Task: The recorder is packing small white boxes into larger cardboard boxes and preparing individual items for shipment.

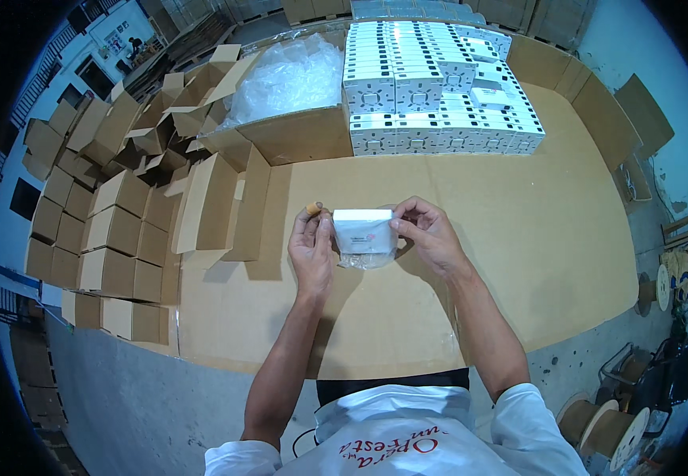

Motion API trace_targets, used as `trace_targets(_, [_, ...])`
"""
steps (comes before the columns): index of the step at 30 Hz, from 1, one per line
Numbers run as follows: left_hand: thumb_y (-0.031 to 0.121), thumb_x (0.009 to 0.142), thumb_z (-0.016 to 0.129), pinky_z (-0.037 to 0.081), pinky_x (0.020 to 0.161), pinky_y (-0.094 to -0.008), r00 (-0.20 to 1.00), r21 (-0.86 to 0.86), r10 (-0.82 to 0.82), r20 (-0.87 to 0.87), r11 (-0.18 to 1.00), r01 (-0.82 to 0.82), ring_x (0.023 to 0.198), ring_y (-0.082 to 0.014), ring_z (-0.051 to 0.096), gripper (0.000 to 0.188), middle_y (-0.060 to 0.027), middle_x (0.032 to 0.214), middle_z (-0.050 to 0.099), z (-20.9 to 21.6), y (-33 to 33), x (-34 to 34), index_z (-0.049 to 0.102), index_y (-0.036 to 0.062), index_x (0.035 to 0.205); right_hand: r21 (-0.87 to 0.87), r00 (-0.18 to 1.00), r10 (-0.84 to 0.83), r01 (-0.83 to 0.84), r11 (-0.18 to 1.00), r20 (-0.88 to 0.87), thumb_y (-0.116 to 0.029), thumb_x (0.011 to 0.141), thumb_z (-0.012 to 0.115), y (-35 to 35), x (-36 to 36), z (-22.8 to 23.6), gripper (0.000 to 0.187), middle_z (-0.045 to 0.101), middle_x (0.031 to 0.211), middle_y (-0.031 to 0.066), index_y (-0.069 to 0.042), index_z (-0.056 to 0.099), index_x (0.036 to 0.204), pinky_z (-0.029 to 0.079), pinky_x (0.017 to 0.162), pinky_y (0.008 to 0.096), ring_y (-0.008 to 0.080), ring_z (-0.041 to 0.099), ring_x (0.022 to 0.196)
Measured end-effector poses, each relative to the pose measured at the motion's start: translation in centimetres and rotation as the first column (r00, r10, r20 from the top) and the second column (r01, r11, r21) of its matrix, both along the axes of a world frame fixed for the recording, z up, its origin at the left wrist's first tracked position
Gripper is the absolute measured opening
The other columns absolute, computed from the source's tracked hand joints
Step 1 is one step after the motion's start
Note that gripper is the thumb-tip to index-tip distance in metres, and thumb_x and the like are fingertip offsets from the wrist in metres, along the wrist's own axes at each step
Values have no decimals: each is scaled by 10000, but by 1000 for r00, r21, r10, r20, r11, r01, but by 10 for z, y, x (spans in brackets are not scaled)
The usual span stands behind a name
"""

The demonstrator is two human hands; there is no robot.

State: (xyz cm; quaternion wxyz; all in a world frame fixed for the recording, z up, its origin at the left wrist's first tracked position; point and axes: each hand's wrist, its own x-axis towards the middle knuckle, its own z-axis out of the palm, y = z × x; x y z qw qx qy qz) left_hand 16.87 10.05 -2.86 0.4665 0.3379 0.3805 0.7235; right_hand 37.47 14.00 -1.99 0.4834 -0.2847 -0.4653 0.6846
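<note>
Holding one white box (364, 232), lower part in clear film (368, 261): my right hand (433, 238) pinches its right edge between thumb and forefinger; my left hand (311, 252) stands at the left edge, fingers close together, exact contact unclear. Handling, as I judge it: light, even pressure at the edges, film smoothed, corners uncrushed. Position: box between both hands, over the cardboard surface (534, 238). Beyond: open carton (203, 205), left; stacked white boxes (443, 133), far side.
</note>
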Motion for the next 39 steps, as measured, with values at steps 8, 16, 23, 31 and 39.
trace_targets(8, [16,984,609,463,1026,-336,991,131,-115,73,986,105,1123,-180,586,250,-107,1153,625,5,0,-12,540,47,1223,129,1000,12,-14,992,21,-1,892,706,1,2,10,95,695,1151,110,-47,658,961,509,907,306,143,615,1034])
trace_targets(16, [-14,987,585,480,1023,-380,997,187,-80,-10,979,81,1082,-204,589,216,-116,1136,615,21,3,-14,540,46,1189,106,998,16,-9,994,-66,-8,899,694,4,4,9,95,661,1218,159,-56,646,965,522,905,336,175,616,1089])
trace_targets(23, [40,1017,555,502,950,-327,995,242,-56,-80,967,74,1057,-169,606,185,-96,1085,621,24,19,-15,524,6,1197,95,994,-30,40,995,-109,-27,924,691,1,-8,6,70,678,1161,100,-52,647,972,511,849,265,104,604,997])
trace_targets(31, [187,984,662,502,1010,-354,974,171,-220,44,963,210,1178,-213,589,499,-140,1289,568,11,18,-17,429,2,1385,145,996,-79,74,987,31,-16,900,711,-9,-19,23,411,669,1171,78,-47,551,1277,514,879,277,111,605,994])
trace_targets(39, [16,914,692,505,1028,-359,911,-103,-296,-289,955,277,1127,-246,629,356,-137,1181,654,11,-12,-34,602,-34,1255,174,973,-51,11,985,227,0,864,735,-23,-23,9,364,693,1134,74,-21,660,1220,530,880,287,113,625,1035])
